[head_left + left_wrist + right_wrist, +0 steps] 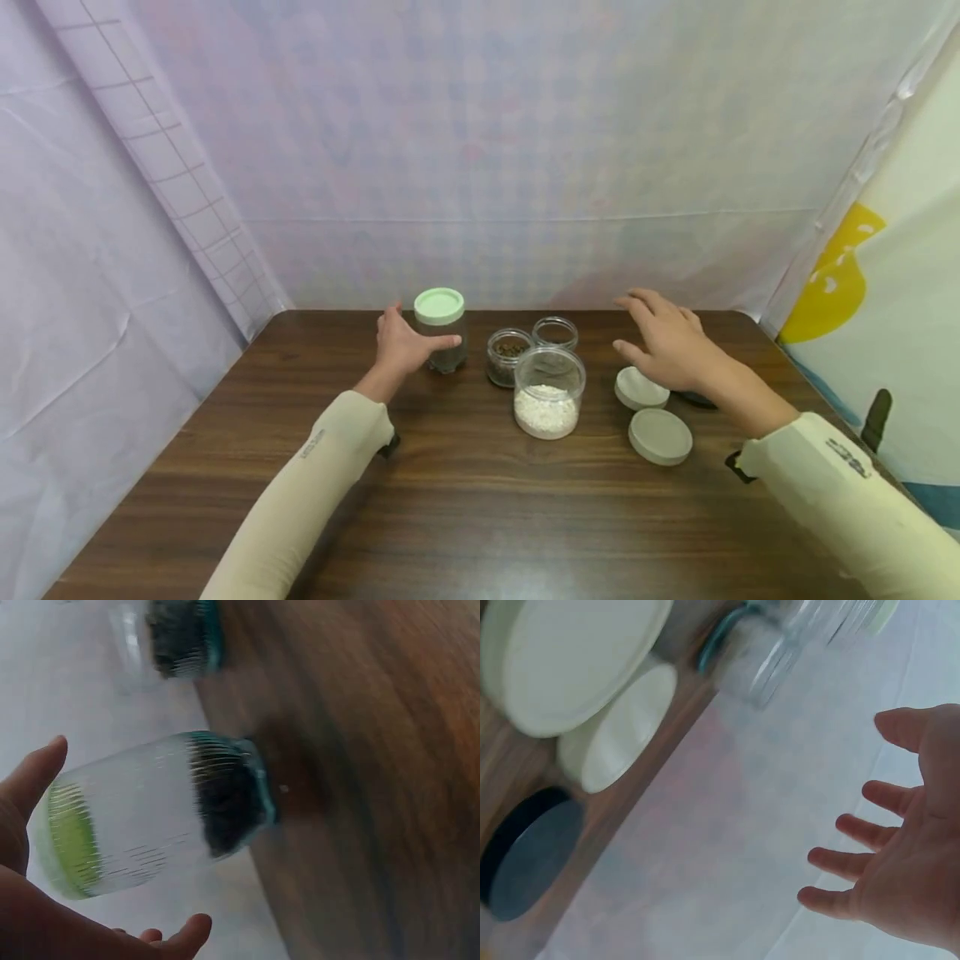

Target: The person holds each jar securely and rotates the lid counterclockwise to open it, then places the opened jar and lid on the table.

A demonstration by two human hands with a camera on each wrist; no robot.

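A clear jar with a pale green lid (439, 307) stands at the back left of the table, dark contents (229, 802) in its bottom. My left hand (405, 340) is spread around this jar, thumb on one side and fingers on the other. In the left wrist view a gap shows between the fingertips (196, 927) and the jar wall. Over the light lids at the right, my right hand (670, 340) hovers with its fingers apart and nothing in them. A larger clear jar of white flakes (547, 410) stands uncovered mid-table.
Behind the flake jar are an open jar of brown bits (508, 354) and another open clear jar (555, 332). Two pale lids (660, 437) lie at the right, with a dark lid (536, 859) beside them. A pale curtain (480, 167) hangs behind the table.
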